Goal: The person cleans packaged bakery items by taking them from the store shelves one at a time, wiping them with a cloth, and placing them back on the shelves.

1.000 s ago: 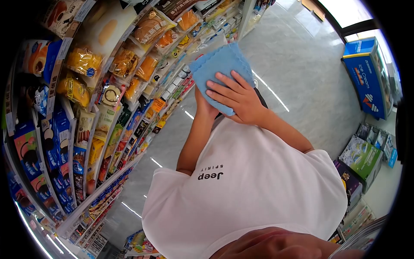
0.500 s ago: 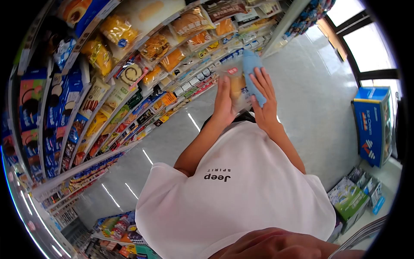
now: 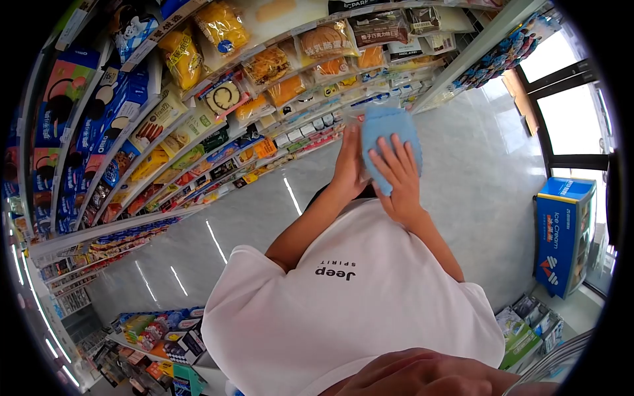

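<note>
My left hand (image 3: 348, 160) holds a clear plastic-wrapped bread packet from its left side, fingers pointing up. Only a thin edge of the packet shows now; the light-blue cloth (image 3: 388, 125) hides the rest. Over the front of the packet, my right hand (image 3: 400, 173) presses this cloth flat, its fingers lying across the fabric. Both hands are raised in front of my chest, beside the shelves of packaged bread.
Curved-looking shelves (image 3: 198, 99) with bread packets and blue biscuit boxes (image 3: 109, 122) stand at left. A blue ice cream freezer (image 3: 561, 237) is at right, near glass doors (image 3: 573, 119). Boxed goods (image 3: 518, 336) lie at lower right. Grey floor (image 3: 475, 191) lies beyond my hands.
The cloth has turned from edge-on to spread over the packet's front, covering the bread seen before. My right hand has moved with it. The view has shifted slightly.
</note>
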Tool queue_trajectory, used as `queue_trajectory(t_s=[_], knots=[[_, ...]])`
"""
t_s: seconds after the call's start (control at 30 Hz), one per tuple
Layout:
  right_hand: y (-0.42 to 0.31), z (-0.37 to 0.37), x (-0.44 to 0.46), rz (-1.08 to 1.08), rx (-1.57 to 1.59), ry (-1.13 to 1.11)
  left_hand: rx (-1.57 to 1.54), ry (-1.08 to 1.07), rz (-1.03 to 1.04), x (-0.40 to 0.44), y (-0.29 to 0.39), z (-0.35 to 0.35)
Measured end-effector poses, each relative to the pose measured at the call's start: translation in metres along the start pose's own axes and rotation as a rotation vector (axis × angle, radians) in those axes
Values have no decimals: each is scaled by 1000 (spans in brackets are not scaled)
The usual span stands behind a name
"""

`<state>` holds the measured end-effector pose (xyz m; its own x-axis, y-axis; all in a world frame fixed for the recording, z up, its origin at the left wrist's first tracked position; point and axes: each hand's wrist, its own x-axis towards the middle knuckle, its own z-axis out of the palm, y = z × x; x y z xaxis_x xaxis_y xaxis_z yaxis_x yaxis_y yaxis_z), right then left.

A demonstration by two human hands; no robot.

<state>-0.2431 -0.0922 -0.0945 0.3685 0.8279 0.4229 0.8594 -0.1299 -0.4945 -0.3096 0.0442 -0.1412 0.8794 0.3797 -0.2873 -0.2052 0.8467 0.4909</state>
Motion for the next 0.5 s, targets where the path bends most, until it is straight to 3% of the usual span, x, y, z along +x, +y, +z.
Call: queue_trajectory(t_s=[0.07,0.2,0.3,0.4,0.5], knots=[[0,1,-3,-69,-31,-95,-46,-22,-2,-4,7,4],[19,9,3,161,277,223,-41,143,30,4,0,-9],[16,3,2,316,546,351,-281,-13,-28,0,22,-9],[18,1,-5,459,675,392,10,62,207,0,34,-2],[22,2,-15,550,728,394,100,101,273,6,68,3]])
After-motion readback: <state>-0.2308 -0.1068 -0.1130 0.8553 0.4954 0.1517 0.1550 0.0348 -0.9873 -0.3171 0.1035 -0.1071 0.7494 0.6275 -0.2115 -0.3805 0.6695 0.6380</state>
